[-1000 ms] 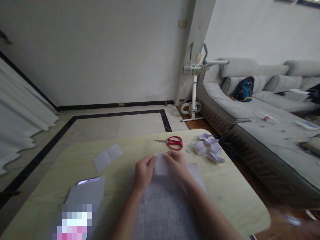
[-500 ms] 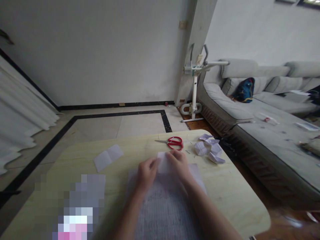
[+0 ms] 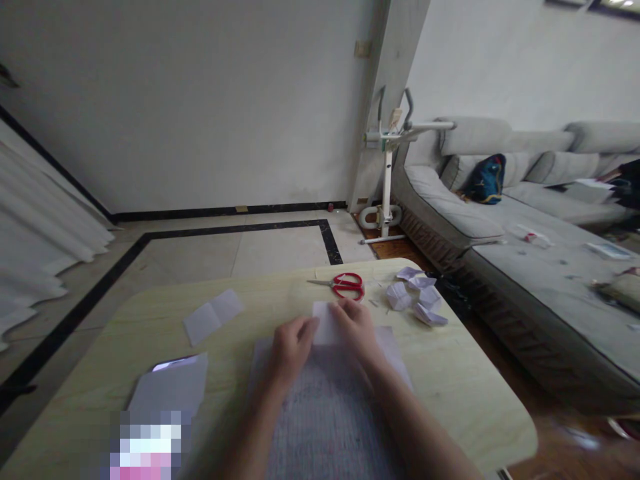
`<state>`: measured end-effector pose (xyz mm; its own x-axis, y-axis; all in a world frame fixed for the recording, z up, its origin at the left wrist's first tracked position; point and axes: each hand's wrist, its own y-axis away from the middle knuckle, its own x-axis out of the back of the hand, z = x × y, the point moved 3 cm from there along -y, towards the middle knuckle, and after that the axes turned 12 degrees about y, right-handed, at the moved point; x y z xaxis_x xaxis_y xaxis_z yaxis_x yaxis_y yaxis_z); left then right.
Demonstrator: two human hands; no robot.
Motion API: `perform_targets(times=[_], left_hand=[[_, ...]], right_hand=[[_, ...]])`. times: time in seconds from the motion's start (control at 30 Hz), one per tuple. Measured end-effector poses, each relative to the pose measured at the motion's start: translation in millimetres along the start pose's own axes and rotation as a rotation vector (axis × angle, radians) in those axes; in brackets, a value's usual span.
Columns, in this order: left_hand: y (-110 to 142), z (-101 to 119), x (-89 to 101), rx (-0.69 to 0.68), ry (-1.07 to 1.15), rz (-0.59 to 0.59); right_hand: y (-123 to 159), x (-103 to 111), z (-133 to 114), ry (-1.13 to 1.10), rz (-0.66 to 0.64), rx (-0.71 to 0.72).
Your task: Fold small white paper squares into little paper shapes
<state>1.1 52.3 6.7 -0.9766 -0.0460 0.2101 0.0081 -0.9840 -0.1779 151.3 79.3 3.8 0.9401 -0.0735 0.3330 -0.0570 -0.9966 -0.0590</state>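
Note:
A small white piece of paper (image 3: pixel 325 325) lies between my hands, above a larger sheet covered in writing (image 3: pixel 320 427). My left hand (image 3: pixel 291 343) is closed at the left edge of the small paper, thumb and fingers pinching it. On the other side my right hand (image 3: pixel 356 327) grips its upper right part with bent fingers. Red-handled scissors (image 3: pixel 347 285) rest just beyond my hands, blades pointing left. To the right sit several folded paper pieces (image 3: pixel 420 295). A creased white paper (image 3: pixel 213 316) lies flat to the left.
A phone-like object under a paper (image 3: pixel 173 387) is at the table's left, partly pixelated. The pale wooden table (image 3: pixel 465 400) has rounded corners. Beyond it stand a grey sofa (image 3: pixel 450 207) with a blue bag (image 3: pixel 489 179) and a white exercise machine (image 3: pixel 388 167).
Both hands keep their hold on the small paper, with barely any movement. The whole view has shifted slightly. On the sofa's far right, part of a person has come further into view.

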Motion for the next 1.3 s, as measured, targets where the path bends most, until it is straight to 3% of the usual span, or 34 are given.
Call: perform_targets(times=[0.43,0.63,0.8,1.3], left_hand=[[2,-1,-1.0,0.103,0.124,0.036],[3,10,-0.9,0.137,0.331,0.068],[2,14,3.7,0.177,0.31,0.163],[1,11,4.8,0.195,0.288,0.163]], right_hand=[[2,4,-7,-0.024,-0.057,0.021],[5,1,-12,-0.008,-0.157,0.034],[7,-4,-12,0.001,-0.219,0.037],[8,-3,-13,-0.033,-0.219,0.018]])
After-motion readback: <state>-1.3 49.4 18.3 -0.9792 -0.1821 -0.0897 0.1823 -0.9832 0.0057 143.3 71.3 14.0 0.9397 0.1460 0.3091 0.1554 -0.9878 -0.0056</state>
